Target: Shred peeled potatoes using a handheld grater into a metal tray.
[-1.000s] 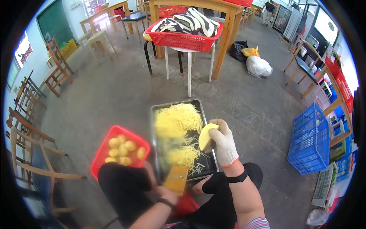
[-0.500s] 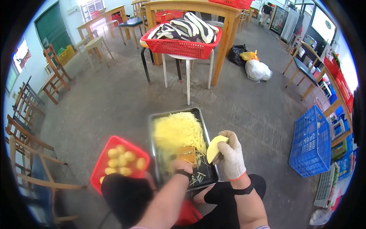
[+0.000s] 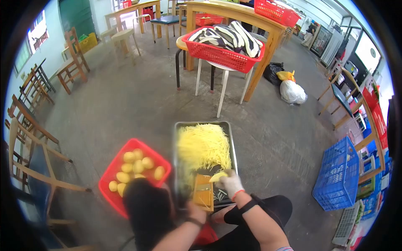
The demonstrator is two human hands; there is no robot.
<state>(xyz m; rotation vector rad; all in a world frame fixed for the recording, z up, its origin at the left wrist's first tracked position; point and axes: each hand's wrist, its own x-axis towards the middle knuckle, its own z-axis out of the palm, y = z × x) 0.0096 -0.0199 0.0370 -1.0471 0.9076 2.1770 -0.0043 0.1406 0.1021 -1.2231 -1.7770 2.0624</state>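
My bare left hand [image 3: 195, 211], smeared by motion, grips the lower end of a wooden grater [image 3: 203, 193] that leans into a metal tray [image 3: 234, 155]. In my gloved right hand [image 3: 231, 185] is a cut, peeled potato [image 3: 217, 177], held at the grater's upper right edge. A heap of pale yellow potato shreds [image 3: 205, 144] fills the far part of the tray, and some loose shreds lie near its close end. To the left stands a red basket [image 3: 109, 178] with several whole peeled potatoes [image 3: 137, 166].
Ahead, a red basket [image 3: 224, 58] of striped, partly peeled eggplants [image 3: 230, 37] sits on stools before a wooden table [image 3: 234, 11]. Plastic bags [image 3: 292, 91] lie on the floor beyond. A blue crate [image 3: 337, 173] stands at right, wooden chairs [image 3: 44, 167] at left.
My right hand has lowered the potato from beside the tray to the grater. The grater has shifted nearer to me, with my left hand still on it. The view has swung left.
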